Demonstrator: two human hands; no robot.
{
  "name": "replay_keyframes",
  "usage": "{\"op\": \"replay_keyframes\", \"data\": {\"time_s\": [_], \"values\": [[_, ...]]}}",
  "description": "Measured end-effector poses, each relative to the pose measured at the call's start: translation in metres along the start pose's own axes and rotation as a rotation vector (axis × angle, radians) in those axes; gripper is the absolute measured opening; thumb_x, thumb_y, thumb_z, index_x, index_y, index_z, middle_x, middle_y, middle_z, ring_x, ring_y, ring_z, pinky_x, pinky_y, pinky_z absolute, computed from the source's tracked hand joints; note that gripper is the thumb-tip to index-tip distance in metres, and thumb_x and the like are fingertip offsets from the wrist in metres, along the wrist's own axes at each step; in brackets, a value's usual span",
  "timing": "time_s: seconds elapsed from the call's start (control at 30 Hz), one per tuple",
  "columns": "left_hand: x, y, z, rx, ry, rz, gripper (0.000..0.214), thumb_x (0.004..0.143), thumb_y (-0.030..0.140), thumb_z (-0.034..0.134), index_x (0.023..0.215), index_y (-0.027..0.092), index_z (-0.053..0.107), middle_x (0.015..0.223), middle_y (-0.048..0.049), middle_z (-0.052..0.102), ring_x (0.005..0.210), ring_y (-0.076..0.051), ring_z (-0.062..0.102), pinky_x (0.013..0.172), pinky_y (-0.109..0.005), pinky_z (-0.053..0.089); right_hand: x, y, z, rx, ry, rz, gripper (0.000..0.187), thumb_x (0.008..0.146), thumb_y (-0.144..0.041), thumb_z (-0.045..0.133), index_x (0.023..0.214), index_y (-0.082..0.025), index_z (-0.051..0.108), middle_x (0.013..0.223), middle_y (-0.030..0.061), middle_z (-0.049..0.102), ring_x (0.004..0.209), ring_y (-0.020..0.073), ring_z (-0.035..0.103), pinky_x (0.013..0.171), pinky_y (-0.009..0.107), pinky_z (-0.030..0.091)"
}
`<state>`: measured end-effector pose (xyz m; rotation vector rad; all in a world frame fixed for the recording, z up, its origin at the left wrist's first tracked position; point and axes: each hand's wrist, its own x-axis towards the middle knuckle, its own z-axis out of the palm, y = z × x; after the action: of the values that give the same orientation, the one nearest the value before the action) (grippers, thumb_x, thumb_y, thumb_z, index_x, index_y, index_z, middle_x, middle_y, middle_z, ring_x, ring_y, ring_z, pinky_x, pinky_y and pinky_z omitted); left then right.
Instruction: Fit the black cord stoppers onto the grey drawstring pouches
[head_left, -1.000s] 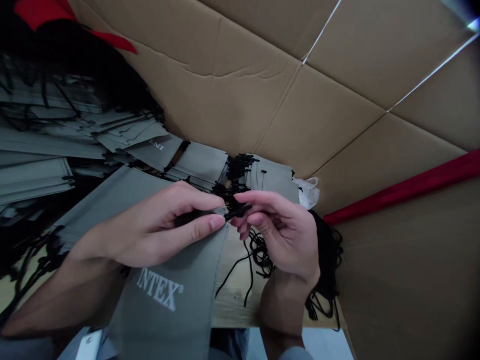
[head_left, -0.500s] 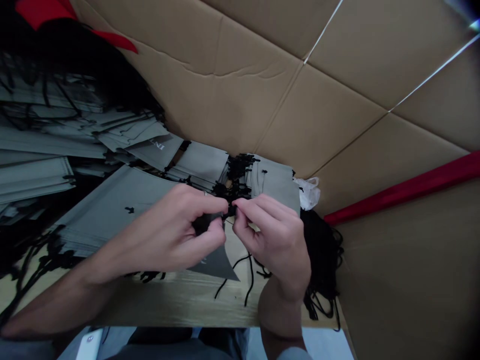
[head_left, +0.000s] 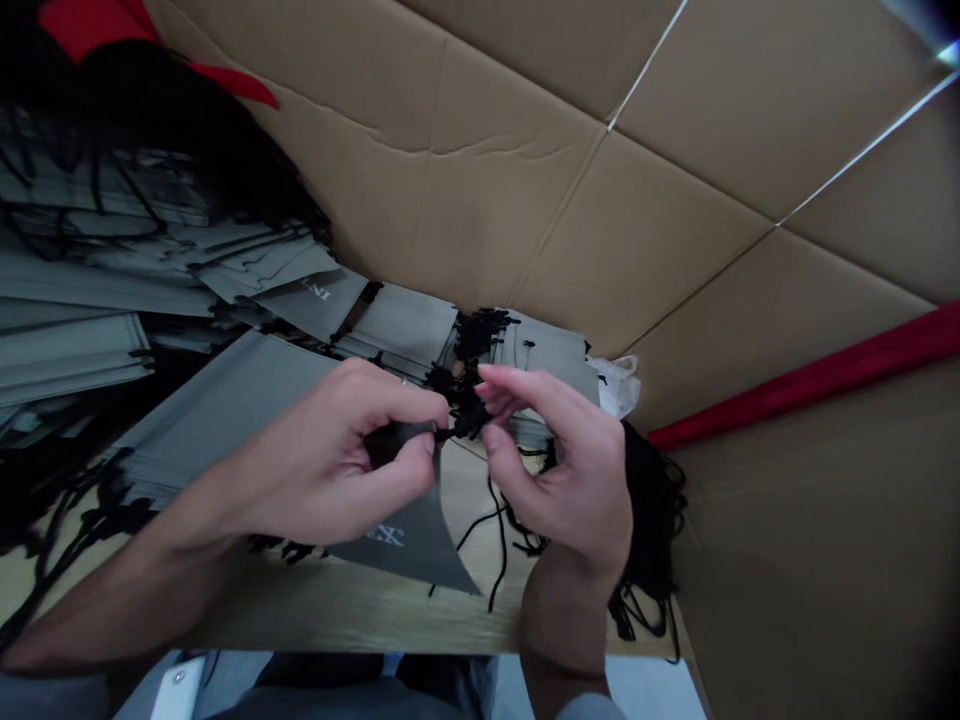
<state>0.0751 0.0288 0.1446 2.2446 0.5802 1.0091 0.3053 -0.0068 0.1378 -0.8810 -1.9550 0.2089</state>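
Note:
My left hand [head_left: 352,435] pinches the corner of a grey flat drawstring pouch [head_left: 409,555] between thumb and forefinger. White printed letters show on the pouch, part of which is hidden behind that hand. From the pinched corner a short black cord [head_left: 471,418] sticks out to the right, its end bunched like a knot. Just right of it, my right hand [head_left: 566,465] has its thumb and fingers spread apart around the cord's end; whether a fingertip touches it I cannot tell.
Stacks of grey pouches [head_left: 217,410] with black cords cover the left and middle. A bundle of black cords [head_left: 652,520] hangs at the table's [head_left: 360,610] right end. Cardboard walls [head_left: 495,200] stand behind and right. A clear plastic bag [head_left: 619,385] and red strip [head_left: 810,375] are also there.
The fingers of my right hand have gone from a pinch at the cord to spread apart. My left hand has shifted slightly left and the pouch shows more of its printing.

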Motion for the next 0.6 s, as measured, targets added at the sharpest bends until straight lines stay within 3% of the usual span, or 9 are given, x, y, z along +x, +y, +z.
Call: {"op": "replay_keyframes", "data": {"time_s": [0.07,0.13,0.23,0.37,0.6], "values": [[0.000,0.000,0.000,0.005,-0.011,-0.022,0.028,0.093,0.012,0.052,0.067,0.019,0.054,0.056,0.0074,0.041,0.049,-0.006,0.036,0.047,-0.025,0.027,-0.001,0.003,-0.001,0.118,-0.025,-0.025,0.042,0.098,-0.014,0.080,0.139,-0.019,0.074,0.117,0.0065,0.082,0.091,0.0173,0.075,0.084,0.033,0.068],[0.000,0.000,0.000,-0.002,-0.029,-0.039,0.029,0.094,0.013,0.053,0.065,0.019,0.053,0.055,0.0073,0.040,0.049,-0.006,0.035,0.047,-0.025,0.028,0.000,0.005,0.001,0.182,-0.036,-0.066,0.032,0.097,-0.014,0.085,0.127,-0.019,0.078,0.113,0.0057,0.082,0.091,0.0169,0.076,0.082,0.032,0.068],[0.000,0.000,0.002,0.014,-0.028,-0.033,0.027,0.091,0.012,0.053,0.065,0.019,0.051,0.055,0.0072,0.038,0.049,-0.006,0.033,0.049,-0.025,0.028,0.001,0.006,0.007,0.186,-0.046,-0.098,0.014,0.099,-0.010,0.082,0.111,-0.018,0.079,0.102,0.0049,0.081,0.088,0.0158,0.075,0.079,0.030,0.067],[0.000,0.003,0.006,0.015,-0.019,-0.020,0.024,0.082,0.010,0.051,0.063,0.019,0.040,0.054,0.0066,0.034,0.050,-0.007,0.029,0.050,-0.028,0.024,0.002,0.007,0.014,0.202,-0.005,-0.117,0.019,0.091,-0.005,0.074,0.100,-0.021,0.077,0.089,0.0004,0.077,0.074,0.0134,0.070,0.067,0.028,0.062],[-0.006,0.007,0.008,-0.237,-0.110,-0.052,0.029,0.079,0.015,0.054,0.066,0.021,0.029,0.056,0.0039,0.034,0.052,-0.012,0.034,0.053,-0.035,0.026,0.000,0.015,0.023,0.550,-0.063,-0.119,0.010,0.087,-0.016,0.073,0.092,-0.025,0.074,0.076,-0.0030,0.073,0.062,0.0126,0.067,0.057,0.026,0.058]]}}
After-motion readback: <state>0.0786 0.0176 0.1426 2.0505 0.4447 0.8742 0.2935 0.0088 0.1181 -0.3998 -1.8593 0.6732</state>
